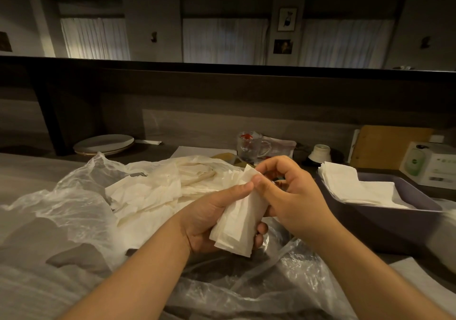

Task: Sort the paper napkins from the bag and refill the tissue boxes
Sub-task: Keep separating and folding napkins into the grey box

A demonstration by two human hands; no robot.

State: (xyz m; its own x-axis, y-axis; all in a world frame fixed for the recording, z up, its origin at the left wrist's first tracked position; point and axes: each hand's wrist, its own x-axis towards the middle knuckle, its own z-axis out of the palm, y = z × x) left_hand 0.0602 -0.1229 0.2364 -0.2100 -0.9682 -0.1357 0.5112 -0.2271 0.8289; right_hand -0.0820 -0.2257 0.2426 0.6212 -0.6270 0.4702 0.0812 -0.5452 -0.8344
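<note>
fingers (pixel 256 182) of both hands pinch folded napkins (pixel 238 223) beside tray rim (pixel 328 196).

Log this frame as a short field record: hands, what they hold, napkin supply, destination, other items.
left hand: grips folded napkin stack
right hand: fingers pinch the stack's top edge
supply: loose napkins on open plastic bag
destination: dark tray, right, holding flat napkins
other: plates, glass mug, white box

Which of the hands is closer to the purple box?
Right. The right hand sits just beside the purple box; the left hand grips the folded napkins farther away.
</note>
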